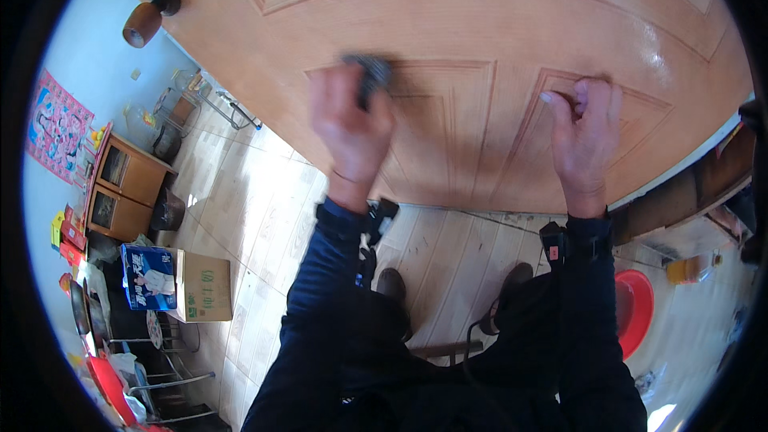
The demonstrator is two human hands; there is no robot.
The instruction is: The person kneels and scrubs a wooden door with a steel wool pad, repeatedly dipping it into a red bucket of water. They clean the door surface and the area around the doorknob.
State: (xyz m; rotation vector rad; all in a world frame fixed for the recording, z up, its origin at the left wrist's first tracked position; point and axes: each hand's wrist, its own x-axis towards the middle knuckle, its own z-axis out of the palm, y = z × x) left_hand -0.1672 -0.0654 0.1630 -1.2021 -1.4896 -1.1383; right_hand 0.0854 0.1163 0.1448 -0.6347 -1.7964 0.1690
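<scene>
My left hand (351, 123) is shut on a dark scrubbing pad (375, 75), blurred, against the upper left corner of a raised panel on a light brown wooden door (414, 30). Near the top of another panel, to the right, is my right hand (585, 126). It holds nothing that I can see; its fingers are curled and its thumb stands apart from them. Whether its fingertips touch the wood is hard to tell. A round door knob (143, 24) sticks out near the door's left edge.
A cardboard box (207, 288) stands on the tiled floor at left, near a small wooden cabinet (129, 186) and metal-legged stools. A red basin (636, 312) and a bottle of orange liquid (690, 269) lie to the right. My shoes are below the door, by a wooden bar.
</scene>
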